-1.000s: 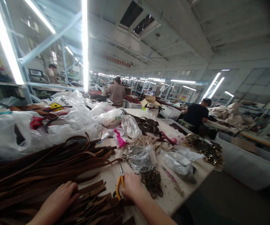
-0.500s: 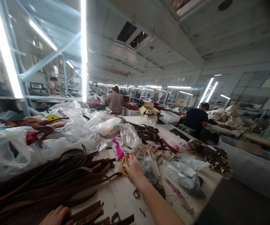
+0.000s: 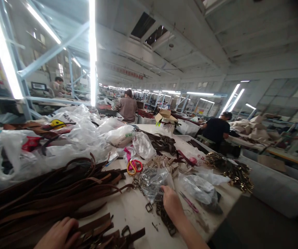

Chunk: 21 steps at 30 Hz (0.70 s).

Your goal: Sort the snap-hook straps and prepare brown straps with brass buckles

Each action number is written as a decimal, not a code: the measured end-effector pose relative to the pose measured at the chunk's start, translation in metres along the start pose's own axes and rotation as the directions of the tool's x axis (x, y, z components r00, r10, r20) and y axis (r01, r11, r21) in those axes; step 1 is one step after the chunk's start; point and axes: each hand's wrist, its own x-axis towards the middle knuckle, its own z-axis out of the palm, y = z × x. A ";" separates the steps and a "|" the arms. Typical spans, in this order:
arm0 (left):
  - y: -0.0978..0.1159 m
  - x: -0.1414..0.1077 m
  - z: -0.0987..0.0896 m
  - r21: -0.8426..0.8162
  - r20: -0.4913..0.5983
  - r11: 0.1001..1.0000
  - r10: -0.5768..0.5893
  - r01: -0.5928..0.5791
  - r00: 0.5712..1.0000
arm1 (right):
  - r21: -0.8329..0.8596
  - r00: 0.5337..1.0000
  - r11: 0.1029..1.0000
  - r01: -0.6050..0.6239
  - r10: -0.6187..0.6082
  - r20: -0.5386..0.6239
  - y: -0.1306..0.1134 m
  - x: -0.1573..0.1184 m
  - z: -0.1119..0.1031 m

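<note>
the left hand [image 3: 60,235] is on brown straps [image 3: 60,193], lower left of the frame. the right hand [image 3: 172,204] is by a clear bag [image 3: 151,184] and buckles [image 3: 165,219], lower middle. can't tell if either grip holds anything.

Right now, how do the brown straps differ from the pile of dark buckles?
The brown straps are long, flat strips; the dark buckles are small frames. The straps spread widely; the buckles form a compact heap. The left hand is at the straps, the right hand at the buckles. Both lie on the table.
</note>
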 end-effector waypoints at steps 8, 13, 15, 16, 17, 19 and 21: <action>0.022 -0.013 -0.020 0.027 0.015 0.999 -0.026 0.026 1.000 | -0.089 0.958 0.988 0.123 -0.095 0.270 -0.022 0.072 0.038; 0.025 -0.017 -0.023 0.028 -0.007 1.000 -0.012 0.012 1.000 | -0.184 0.947 0.979 0.088 -0.025 0.321 -0.015 0.056 0.037; 0.027 -0.019 -0.025 0.029 -0.011 1.000 -0.004 0.004 1.000 | -0.187 0.937 0.973 0.137 -0.066 0.343 -0.013 0.039 0.032; 0.028 -0.019 -0.025 0.032 -0.015 0.999 0.005 -0.005 1.000 | -0.186 0.932 0.970 0.159 -0.085 0.353 -0.012 0.031 0.030; 0.029 -0.020 -0.025 0.034 -0.019 0.999 0.018 -0.017 1.000 | -0.185 0.926 0.967 0.177 -0.100 0.363 -0.012 0.024 0.027; 0.029 -0.021 -0.025 0.032 -0.025 0.998 0.047 -0.046 0.999 | -0.177 0.917 0.963 0.204 -0.125 0.379 -0.013 0.014 0.024; 0.028 -0.022 -0.023 0.018 -0.029 0.998 0.067 -0.067 0.997 | -0.158 0.908 0.962 0.225 -0.148 0.393 -0.014 0.011 0.021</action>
